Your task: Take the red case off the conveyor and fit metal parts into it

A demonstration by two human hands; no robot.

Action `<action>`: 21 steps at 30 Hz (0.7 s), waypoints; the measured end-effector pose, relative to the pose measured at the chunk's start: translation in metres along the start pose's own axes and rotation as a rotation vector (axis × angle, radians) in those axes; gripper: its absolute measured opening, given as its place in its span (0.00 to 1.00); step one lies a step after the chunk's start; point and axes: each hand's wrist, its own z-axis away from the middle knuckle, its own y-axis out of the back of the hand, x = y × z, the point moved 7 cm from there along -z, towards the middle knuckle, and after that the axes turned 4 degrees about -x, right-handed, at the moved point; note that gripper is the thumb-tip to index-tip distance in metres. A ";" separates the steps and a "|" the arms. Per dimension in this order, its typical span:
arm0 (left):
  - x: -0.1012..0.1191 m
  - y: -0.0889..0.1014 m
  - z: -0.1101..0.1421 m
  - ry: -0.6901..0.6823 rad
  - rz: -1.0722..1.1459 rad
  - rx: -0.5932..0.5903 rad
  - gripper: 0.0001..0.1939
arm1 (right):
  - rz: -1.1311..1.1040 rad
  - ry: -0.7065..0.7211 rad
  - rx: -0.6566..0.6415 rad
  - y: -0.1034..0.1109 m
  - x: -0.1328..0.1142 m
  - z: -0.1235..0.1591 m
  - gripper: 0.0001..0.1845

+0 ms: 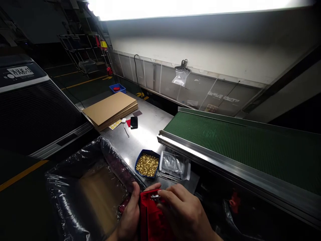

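Red pouch [152,217]: pinched between both hands at bottom centre, top edge up and facing the view; probably held that way so the small metal fitting [155,197] on the edge stays reachable.
Left hand [130,214]: closed on the pouch's left side, thumb up along the edge, palm turned inward, wrist entering from below.
Right hand [183,211]: curled over the top right corner, fingertips [163,194] meeting at the fitting; firm pinch, knuckles up, back of hand toward the view.
Blue tray of brass pieces [147,164]: just beyond the fingertips, open side up, near enough for picking.
Clear plastic bags [174,164]: beside the tray, beyond the right hand, stacked against the conveyor frame.
Lined carton [85,187]: left of the left hand, open, dark film folded over the rim; likely set close for drop-in.
Green conveyor belt [238,144]: beyond and right of the right hand, bare.
Cardboard sheets [110,108]: well beyond the left hand, stacked flat.
Black phone [133,122]: beside that stack, flat on the steel bench [147,134].
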 end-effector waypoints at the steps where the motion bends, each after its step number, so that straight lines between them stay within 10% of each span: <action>1: 0.001 -0.001 0.000 0.002 -0.020 -0.010 0.40 | 0.024 0.020 0.014 0.000 -0.002 -0.002 0.08; 11: -0.005 -0.027 0.002 0.102 -0.139 -0.080 0.33 | 0.054 0.086 -0.001 -0.010 -0.008 -0.009 0.07; 21: 0.001 -0.002 -0.005 0.025 -0.248 -0.069 0.32 | 0.019 0.090 0.038 -0.006 -0.005 -0.007 0.08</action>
